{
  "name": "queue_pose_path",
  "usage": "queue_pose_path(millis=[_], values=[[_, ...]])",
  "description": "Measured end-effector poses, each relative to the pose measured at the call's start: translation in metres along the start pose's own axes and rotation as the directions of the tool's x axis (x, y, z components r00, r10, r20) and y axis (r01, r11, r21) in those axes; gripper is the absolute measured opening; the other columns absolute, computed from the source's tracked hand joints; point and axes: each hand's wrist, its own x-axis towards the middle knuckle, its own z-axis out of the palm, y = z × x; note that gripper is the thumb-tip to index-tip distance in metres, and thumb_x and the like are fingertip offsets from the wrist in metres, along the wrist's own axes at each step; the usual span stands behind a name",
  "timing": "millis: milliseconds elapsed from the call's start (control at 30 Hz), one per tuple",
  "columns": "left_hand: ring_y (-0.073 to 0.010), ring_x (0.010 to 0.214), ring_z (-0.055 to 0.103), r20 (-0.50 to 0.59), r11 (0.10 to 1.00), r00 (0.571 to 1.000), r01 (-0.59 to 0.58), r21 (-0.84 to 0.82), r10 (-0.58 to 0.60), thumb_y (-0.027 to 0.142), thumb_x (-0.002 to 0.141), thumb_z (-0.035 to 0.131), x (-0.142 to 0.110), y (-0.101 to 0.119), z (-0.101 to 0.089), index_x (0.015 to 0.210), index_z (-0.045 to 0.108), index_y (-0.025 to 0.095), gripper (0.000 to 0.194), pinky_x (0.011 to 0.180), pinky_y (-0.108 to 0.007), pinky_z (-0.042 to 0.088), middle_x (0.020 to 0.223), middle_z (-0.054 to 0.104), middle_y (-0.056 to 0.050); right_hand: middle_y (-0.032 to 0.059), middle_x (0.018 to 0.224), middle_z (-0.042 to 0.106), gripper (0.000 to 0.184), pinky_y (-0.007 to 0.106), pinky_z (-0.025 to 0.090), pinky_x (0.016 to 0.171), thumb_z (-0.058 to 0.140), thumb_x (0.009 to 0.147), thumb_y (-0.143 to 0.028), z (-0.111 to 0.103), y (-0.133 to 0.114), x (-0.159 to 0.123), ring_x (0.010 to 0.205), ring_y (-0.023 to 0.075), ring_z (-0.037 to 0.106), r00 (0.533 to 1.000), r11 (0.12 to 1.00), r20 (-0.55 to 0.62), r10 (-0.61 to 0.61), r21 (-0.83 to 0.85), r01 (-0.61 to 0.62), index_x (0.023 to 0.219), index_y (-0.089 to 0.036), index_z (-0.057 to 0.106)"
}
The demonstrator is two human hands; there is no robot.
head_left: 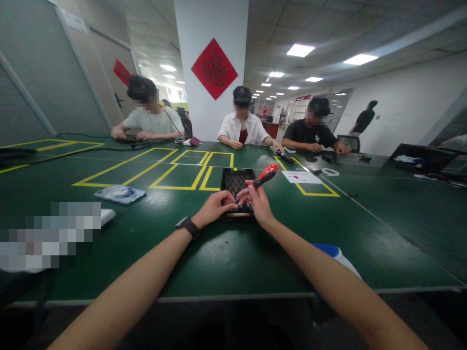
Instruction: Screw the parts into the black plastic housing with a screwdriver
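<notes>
A screwdriver (266, 176) with a red and black handle slants up to the right, its thin shaft pointing down to the left. My right hand (258, 203) is closed on it, fingers around the shaft near the handle. My left hand (218, 206), with a dark watch on the wrist, is closed in a pinch by the screwdriver's tip. Whatever lies between its fingertips is too small to make out. Under both hands stands a black plastic basket (233, 176) with a latticed inside; my hands hide part of it.
The green table (233, 265) carries yellow tape outlines. A patterned phone-like item (120, 193) lies left, a printed paper sheet (302, 177) and a white ring (330, 172) right. A blue and white object (337, 255) is partly behind my right forearm. Three people sit opposite.
</notes>
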Motion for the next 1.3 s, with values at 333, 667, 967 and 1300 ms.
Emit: queue_pose_path(millis=[333,667,967,1300], values=[[-0.011,0.065,0.053,0.047,0.998,0.999,-0.024,-0.062,0.027,0.039,0.08,0.055,-0.0017,0.0023,-0.001,0.085,0.063,0.013,0.027,0.064,-0.023,0.041,0.073,0.062,-0.002,-0.0017,0.075,0.062,0.028,0.026,0.047,0.058,0.044,0.087,-0.039,-0.0016,0.0025,0.0002,0.054,0.0098,0.059,1.0,1.0,0.025,-0.008,0.014,0.007,0.108,-0.021,0.042],[-0.0107,0.062,0.052,0.039,1.0,0.999,-0.008,-0.009,0.009,0.041,0.076,0.06,-0.0003,-0.0028,-0.0003,0.081,0.065,0.012,0.029,0.058,-0.022,0.04,0.072,0.064,-0.002,-0.0017,0.074,0.062,0.031,0.025,0.047,0.057,0.043,0.087,-0.04,-0.0028,0.0039,0.0,0.052,0.0085,0.057,0.999,1.0,0.052,0.002,-0.011,-0.001,0.111,-0.021,0.042],[-0.0096,0.058,0.049,0.025,1.0,1.0,-0.002,-0.003,0.002,0.041,0.071,0.066,0.0002,-0.0017,0.0006,0.082,0.061,0.013,0.031,0.054,-0.02,0.038,0.068,0.06,0.0,-0.0019,0.073,0.061,0.029,0.024,0.046,0.054,0.045,0.086,-0.039,-0.0023,0.0015,0.0008,0.05,0.0086,0.057,1.0,1.0,0.028,0.004,-0.003,-0.004,0.108,-0.021,0.043],[-0.012,0.069,0.054,0.068,0.999,0.996,-0.049,-0.002,0.049,0.039,0.082,0.053,0.0006,-0.0029,0.0001,0.087,0.063,0.014,0.027,0.066,-0.024,0.042,0.078,0.064,-0.003,-0.0022,0.074,0.061,0.027,0.025,0.046,0.054,0.045,0.086,-0.038,-0.0018,0.0001,0.0015,0.051,0.0089,0.057,1.0,0.999,0.013,0.018,0.03,-0.018,0.108,-0.022,0.042]])
